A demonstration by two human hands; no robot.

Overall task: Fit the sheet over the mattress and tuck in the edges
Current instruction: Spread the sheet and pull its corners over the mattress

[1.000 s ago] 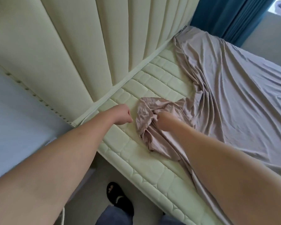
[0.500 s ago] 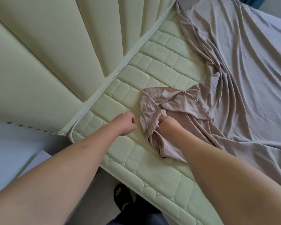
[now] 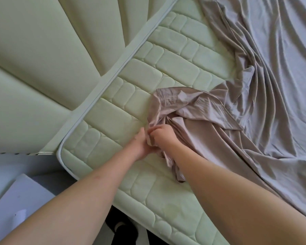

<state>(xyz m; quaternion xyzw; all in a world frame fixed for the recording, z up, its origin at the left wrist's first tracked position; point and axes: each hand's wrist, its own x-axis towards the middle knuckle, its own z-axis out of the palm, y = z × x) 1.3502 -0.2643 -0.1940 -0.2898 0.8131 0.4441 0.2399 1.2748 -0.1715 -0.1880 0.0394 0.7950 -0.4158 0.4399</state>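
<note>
Near the mattress (image 3: pixel 117 110) head corner, both hands bunching the sheet (image 3: pixel 219 142)

Left hand (image 3: pixel 140 144) and right hand (image 3: pixel 163 134) pinch its gathered hem together; the rest lies rumpled across the bed's far side. Pull toward the corner too hard and it'll probably slip free.

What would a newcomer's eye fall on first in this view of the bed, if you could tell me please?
First, the two hands meeting at the centre: the left hand and right hand both grip a bunched corner of the mauve sheet. Next, the bare pale-green quilted mattress, uncovered on the left up to its rounded corner, while the sheet lies wrinkled across the right. Behind stands a padded headboard.
</note>
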